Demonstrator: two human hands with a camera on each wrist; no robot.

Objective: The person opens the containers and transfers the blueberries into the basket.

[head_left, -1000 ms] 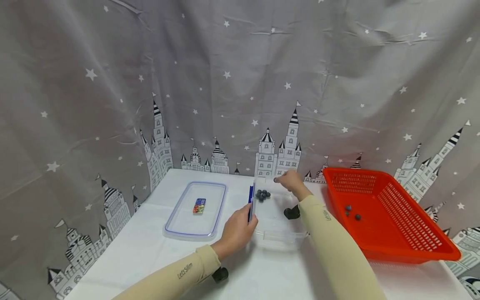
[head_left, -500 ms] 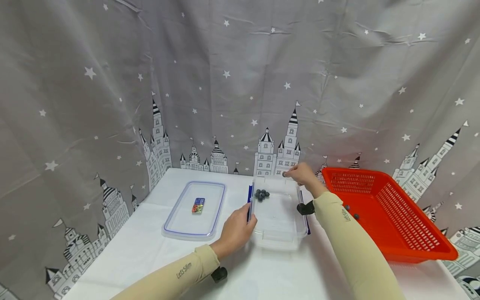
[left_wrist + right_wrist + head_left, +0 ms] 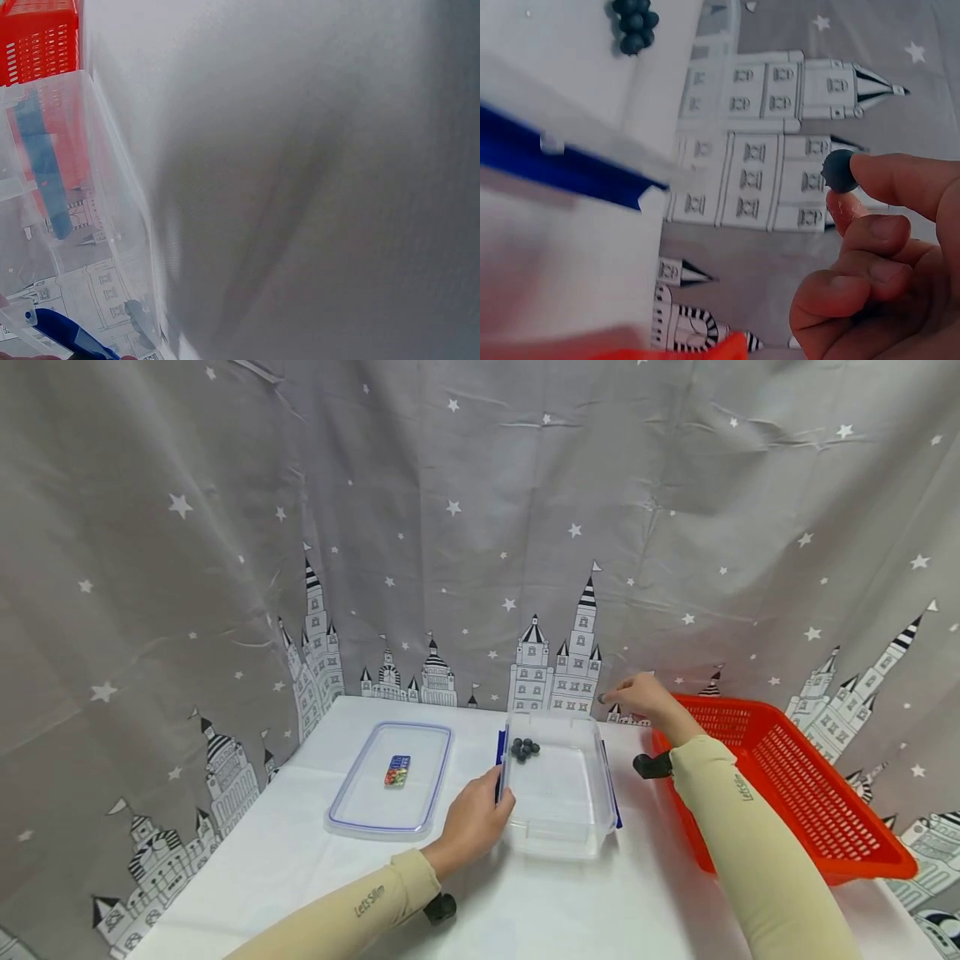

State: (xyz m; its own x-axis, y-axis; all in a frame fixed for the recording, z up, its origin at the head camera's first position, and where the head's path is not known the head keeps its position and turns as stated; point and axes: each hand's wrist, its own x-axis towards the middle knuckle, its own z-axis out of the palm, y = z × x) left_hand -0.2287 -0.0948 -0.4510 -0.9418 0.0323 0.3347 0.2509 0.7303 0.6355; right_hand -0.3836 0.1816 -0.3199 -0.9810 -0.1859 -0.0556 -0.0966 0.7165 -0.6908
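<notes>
My right hand (image 3: 647, 695) pinches one blueberry (image 3: 840, 171) between thumb and forefinger, raised above the back of the table between the clear container and the red basket. Its other fingers are curled in the right wrist view. My left hand (image 3: 472, 818) grips the left wall of the clear plastic container (image 3: 558, 793), beside a blue latch (image 3: 71, 334); in the left wrist view only fingertips show at the bottom edge. Several blueberries (image 3: 525, 748) sit clustered in the container's back left part. The red basket (image 3: 802, 777) is partly hidden by my right arm.
A clear lid with a blue seal (image 3: 360, 793) and a small fruit label (image 3: 397, 772) lies left of the container on the white table (image 3: 300, 860). Behind hangs a grey curtain (image 3: 420, 527) printed with castles and stars.
My right hand has moved right and up from over the container with the blueberry pinched in it. Its arm now covers the berries seen earlier in the basket. My left hand has stayed put.
</notes>
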